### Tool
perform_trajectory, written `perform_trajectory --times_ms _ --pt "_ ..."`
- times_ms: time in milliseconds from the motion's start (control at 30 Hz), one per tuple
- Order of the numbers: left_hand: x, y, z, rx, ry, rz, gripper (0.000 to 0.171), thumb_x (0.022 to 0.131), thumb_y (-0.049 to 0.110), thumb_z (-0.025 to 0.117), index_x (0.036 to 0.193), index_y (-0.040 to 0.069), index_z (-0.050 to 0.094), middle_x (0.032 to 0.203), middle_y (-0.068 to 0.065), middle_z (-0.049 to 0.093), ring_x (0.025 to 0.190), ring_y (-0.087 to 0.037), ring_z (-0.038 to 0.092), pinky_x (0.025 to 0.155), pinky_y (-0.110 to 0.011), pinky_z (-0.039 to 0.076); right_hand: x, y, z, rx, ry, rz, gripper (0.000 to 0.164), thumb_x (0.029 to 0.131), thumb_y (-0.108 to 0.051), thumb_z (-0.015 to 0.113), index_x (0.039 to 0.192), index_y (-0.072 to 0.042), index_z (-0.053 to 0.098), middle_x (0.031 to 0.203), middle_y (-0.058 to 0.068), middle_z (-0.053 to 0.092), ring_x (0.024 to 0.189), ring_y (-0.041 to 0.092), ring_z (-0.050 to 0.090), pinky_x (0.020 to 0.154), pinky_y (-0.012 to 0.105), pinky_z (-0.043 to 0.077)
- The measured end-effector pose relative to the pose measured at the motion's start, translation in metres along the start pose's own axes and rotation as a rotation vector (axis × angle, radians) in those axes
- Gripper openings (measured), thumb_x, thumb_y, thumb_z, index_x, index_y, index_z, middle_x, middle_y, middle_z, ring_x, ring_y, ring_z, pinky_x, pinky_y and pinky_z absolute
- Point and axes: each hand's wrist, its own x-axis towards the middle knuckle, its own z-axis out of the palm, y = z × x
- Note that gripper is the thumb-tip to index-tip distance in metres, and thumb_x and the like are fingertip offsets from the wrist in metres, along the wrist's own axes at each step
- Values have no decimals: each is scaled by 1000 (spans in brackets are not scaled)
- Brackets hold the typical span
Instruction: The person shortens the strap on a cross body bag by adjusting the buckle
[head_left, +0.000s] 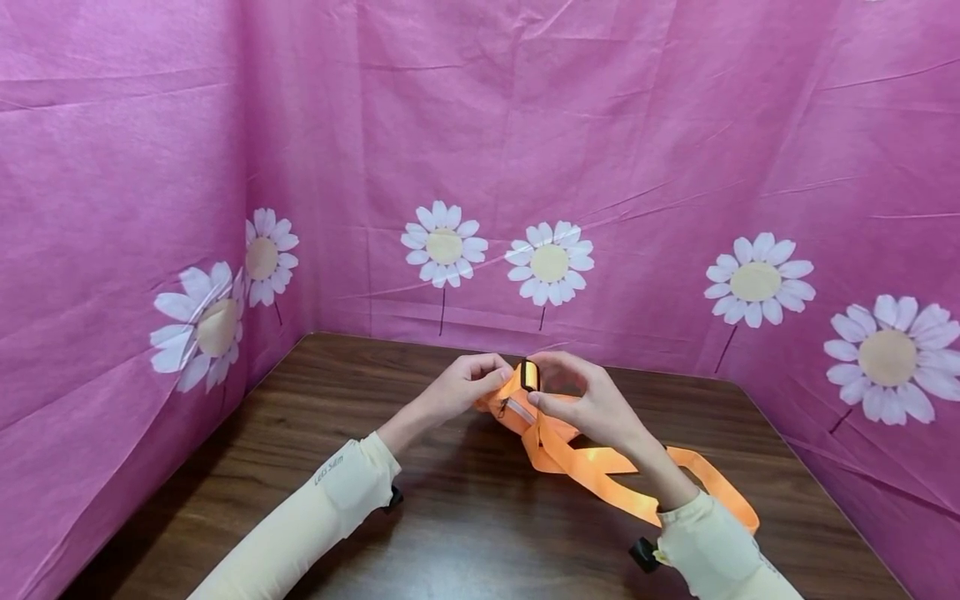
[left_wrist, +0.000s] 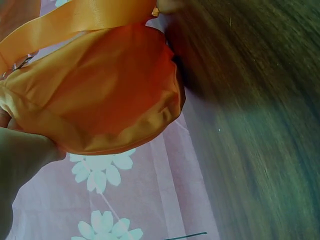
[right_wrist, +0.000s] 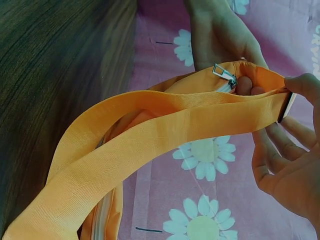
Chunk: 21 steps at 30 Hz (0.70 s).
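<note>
An orange fabric pouch [head_left: 517,408] with a zipper and a long orange strap [head_left: 600,467] is held just above the brown wooden table [head_left: 450,533]. My left hand [head_left: 468,383] grips the pouch's left end; its orange body [left_wrist: 100,95] fills the left wrist view. My right hand [head_left: 577,400] pinches the strap at a black buckle [head_left: 529,374] on top of the pouch. In the right wrist view the strap [right_wrist: 165,130] runs across, and a silver zipper pull [right_wrist: 224,74] shows by the left hand's fingers [right_wrist: 220,35]. The strap's loose end trails right along the table.
Pink cloth walls with white daisies [head_left: 549,262] close in the table at the back, left and right. Cream sleeves [head_left: 330,500] cover both forearms, and black wrist mounts [head_left: 645,554] sit beneath them. Bare wood lies in front of the hands.
</note>
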Motion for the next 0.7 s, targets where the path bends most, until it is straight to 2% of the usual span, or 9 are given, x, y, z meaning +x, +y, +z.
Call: perform_trajectory --times_ms 100,267,333,500,700 --pt "-2 1 0 -5 3 -6 27 106 30 59 104 6 70 72 -5 51 60 -24 46 53 -33 42 0 1 -1 -17 1 -8 42 89 -22 83 128 -21 66 105 -4 67 90 21 63 73 36 53" --pt "-3 3 0 -46 -17 -7 27 104 33 62 99 7 70 70 -6 49 61 -36 41 53 -38 41 0 0 -1 -26 -12 2 41 90 -26 82 128 -23 67 106 -4 67 92 25 62 74 41 53" --pt "-3 4 1 -61 -27 -7 28 104 32 62 98 7 70 68 -7 48 60 -35 40 52 -38 40 -1 0 -2 -20 -24 5 41 90 -26 82 129 -23 67 107 -4 67 93 27 62 74 42 53" --pt "-2 8 4 -67 -35 -4 27 104 30 62 96 6 69 65 -7 45 54 -22 40 50 -35 36 -2 -2 -3 7 -41 1 43 90 -21 82 130 -23 66 109 -4 67 94 26 62 78 40 53" --pt "-3 9 5 -71 -38 -15 25 105 28 61 98 6 70 67 -5 48 58 -33 39 49 -32 38 0 -1 0 59 -63 -10 46 89 -14 82 132 -17 65 104 1 68 94 28 65 80 46 54"
